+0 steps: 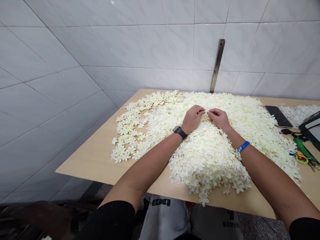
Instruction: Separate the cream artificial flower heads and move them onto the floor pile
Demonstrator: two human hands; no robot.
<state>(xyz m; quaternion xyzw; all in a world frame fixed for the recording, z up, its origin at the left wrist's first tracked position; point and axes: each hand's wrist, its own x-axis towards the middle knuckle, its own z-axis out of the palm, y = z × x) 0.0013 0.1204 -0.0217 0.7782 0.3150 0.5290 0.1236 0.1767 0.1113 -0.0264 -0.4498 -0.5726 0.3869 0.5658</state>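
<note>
A big heap of small white fabric flowers (207,146) covers the wooden table (92,156). My left hand (192,119), with a black watch on its wrist, rests on top of the heap with its fingers curled in a pinch. My right hand (218,118), with a blue band on its wrist, faces it, fingers also pinched. The fingertips of both hands meet on a small white flower piece (206,112) between them. A thinner spread of single flowers (130,133) lies to the left of the heap.
At the right lie a black phone (278,115), a second pile of white pieces (298,113), a dark box (312,128) and a green tool with keys (303,153). A metal bracket (217,65) hangs on the tiled wall behind.
</note>
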